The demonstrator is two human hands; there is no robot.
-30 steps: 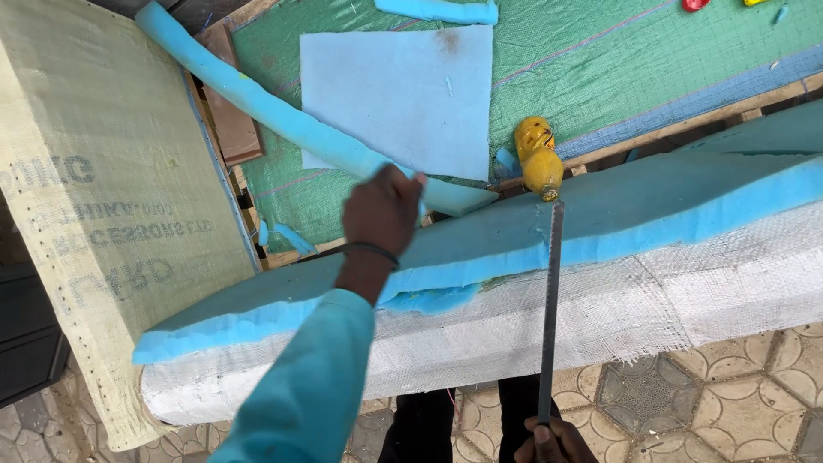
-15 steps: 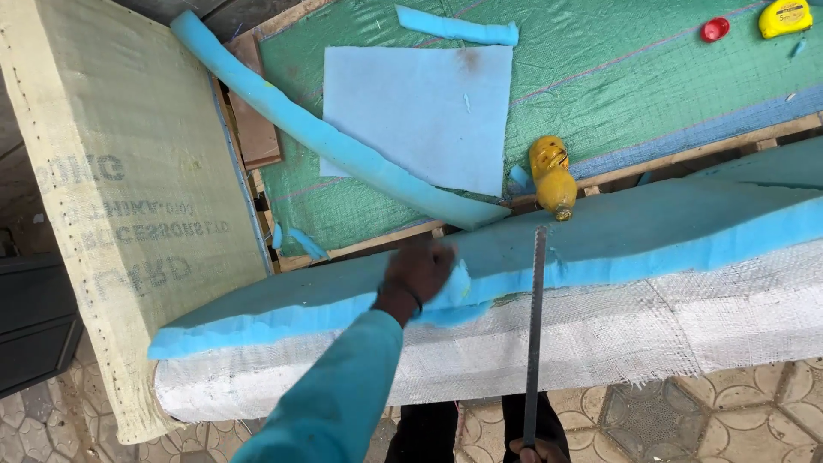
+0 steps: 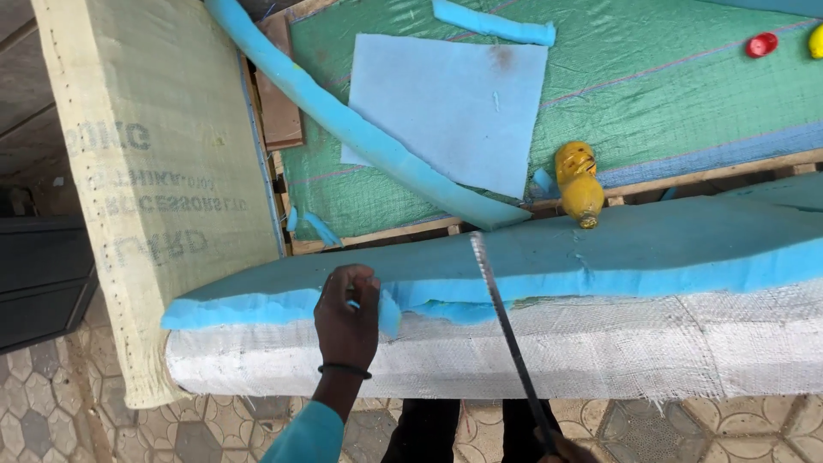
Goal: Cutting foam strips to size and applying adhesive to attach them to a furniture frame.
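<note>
My left hand [image 3: 347, 313] pinches the blue foam sheet [image 3: 600, 249] edge; my right hand [image 3: 561, 447] grips the long blade [image 3: 506, 330].

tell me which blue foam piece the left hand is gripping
The thick foam slab atop the white woven-covered block; the left hand pinches its front edge, unlike the loose offcuts behind.

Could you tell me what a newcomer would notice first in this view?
Likely the bright blue foam slab lying across the middle on a white woven-covered block. The left hand pinches its front edge, while the right hand, at the bottom edge, holds a long saw blade reaching up to the foam.
</note>
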